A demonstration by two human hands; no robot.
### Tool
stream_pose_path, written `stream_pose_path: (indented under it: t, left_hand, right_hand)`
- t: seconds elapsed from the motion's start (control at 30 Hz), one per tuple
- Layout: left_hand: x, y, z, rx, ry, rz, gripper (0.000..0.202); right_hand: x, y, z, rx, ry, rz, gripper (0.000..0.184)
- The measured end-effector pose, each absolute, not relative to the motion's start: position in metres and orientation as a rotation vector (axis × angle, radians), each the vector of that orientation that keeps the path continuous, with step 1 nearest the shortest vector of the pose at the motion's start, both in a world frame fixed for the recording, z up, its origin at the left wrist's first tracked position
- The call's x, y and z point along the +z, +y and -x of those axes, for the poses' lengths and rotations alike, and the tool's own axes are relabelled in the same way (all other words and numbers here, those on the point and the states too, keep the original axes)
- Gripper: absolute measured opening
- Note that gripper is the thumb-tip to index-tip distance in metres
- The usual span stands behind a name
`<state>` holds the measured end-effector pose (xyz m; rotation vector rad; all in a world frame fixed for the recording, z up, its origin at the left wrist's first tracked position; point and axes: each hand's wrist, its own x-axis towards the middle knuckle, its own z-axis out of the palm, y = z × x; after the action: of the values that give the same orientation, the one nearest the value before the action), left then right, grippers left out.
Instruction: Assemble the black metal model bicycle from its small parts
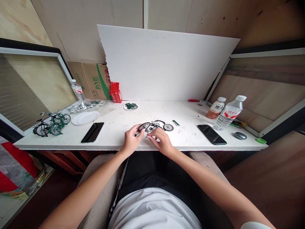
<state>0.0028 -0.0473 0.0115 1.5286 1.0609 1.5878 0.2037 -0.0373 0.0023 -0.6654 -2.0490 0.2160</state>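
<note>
My left hand (132, 137) is closed, thumb and fingers pinching a black miniature bicycle wheel (144, 126) with thin spokes. Beside it my right hand (162, 140) has its thumb and fingertips drawn together low over the table. A tiny dark piece may be at those fingertips, too small to name. Just beyond the hands lie several small black model bicycle parts, among them another spoked wheel (168, 127) and a curved black strip (160, 121). A short green piece (175, 122) rests to their right.
Assembled model bicycles (53, 124) stand at the left by white plates (85, 117) and a phone (92, 132). Green parts fill a small plate (131, 106). At right are a dark phone (211, 134), bottles (230, 112) and a mouse (240, 135). A white board (166, 63) leans behind.
</note>
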Motion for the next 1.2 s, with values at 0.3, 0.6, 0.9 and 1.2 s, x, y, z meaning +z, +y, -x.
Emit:
stream_pose_path:
  t: [0.3, 0.6, 0.9, 1.2]
  left_hand:
    - [-0.004, -0.043, -0.001, 1.666, 1.054, -2.352, 0.036]
    - [-0.015, -0.043, -0.003, 1.664, 1.007, -2.419, 0.041]
    - [-0.019, -0.044, -0.003, 1.637, 0.999, -2.413, 0.042]
    - [-0.022, -0.043, -0.004, 1.65, 1.017, -2.346, 0.037]
  right_hand:
    - [0.005, -0.024, -0.209, 0.162, -1.972, 0.592, 0.012]
    - [0.002, -0.025, -0.209, 0.068, -1.995, 0.61, 0.009]
    - [-0.007, -0.024, -0.21, -0.024, -1.989, 0.658, 0.007]
    - [-0.009, -0.025, -0.209, -0.017, -1.985, 0.67, 0.008]
